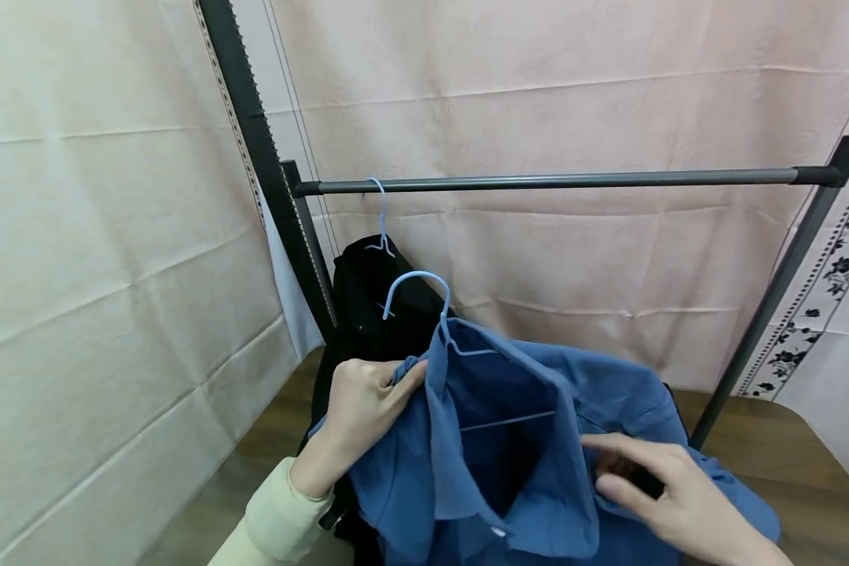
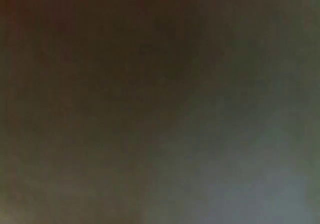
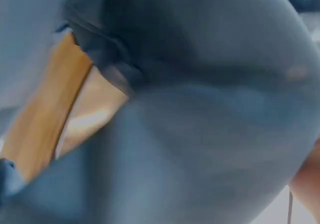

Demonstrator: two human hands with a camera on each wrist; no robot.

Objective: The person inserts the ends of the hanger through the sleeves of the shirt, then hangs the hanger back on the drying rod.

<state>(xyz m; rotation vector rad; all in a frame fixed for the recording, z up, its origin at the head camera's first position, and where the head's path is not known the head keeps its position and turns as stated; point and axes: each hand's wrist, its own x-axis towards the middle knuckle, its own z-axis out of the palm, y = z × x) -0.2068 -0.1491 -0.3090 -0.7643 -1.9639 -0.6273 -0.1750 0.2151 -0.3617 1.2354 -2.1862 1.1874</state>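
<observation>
A blue collared shirt (image 1: 538,503) hangs on a light blue hanger (image 1: 419,275), its hook free of the rail and its collar open toward me. My left hand (image 1: 368,401) pinches the shirt's cloth beside the collar, left of the hanger's neck. At the collar's right side is my right hand (image 1: 672,487), thumb and index finger apart, the index fingertip touching or very near the collar edge. Blue cloth (image 3: 200,149) fills most of the right wrist view, blurred. Too dark and blurred to make anything out is the left wrist view.
A dark metal rail (image 1: 573,181) runs between two uprights. On its left end a black garment (image 1: 361,314) hangs from another light blue hanger (image 1: 382,216), behind the shirt. Pale curtains (image 1: 573,118) enclose the back and left. Below lies a wooden surface (image 1: 771,440).
</observation>
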